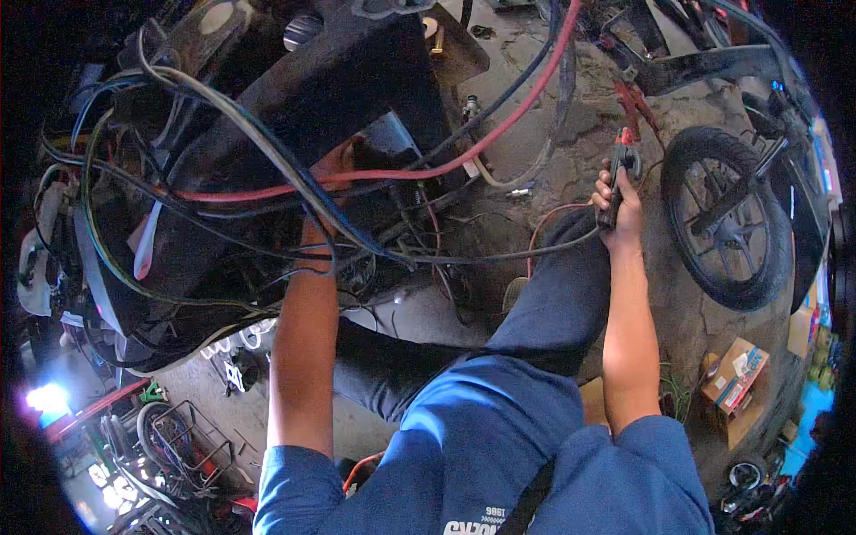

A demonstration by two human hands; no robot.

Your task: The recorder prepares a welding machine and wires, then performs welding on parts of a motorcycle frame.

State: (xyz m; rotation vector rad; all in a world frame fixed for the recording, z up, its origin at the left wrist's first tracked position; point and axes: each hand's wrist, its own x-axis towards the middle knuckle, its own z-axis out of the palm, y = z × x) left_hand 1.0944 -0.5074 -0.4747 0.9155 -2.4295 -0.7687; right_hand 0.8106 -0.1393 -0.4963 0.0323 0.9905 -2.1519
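Prob. tool-positioning step: R hand (628, 207) clamped round black-red cabled tool (616, 169), ~2 o'clock; L hand (335, 162), ~10:30 behind cables (392, 175), grip can't tell. Next prob. needs steady aim.

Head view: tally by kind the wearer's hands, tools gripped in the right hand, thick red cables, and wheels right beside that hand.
Right hand and left hand, the latter partly hidden: 2
Black tool in the right hand: 1
Thick red cable: 1
Black-tyred wheel beside the right hand: 1
Total: 5
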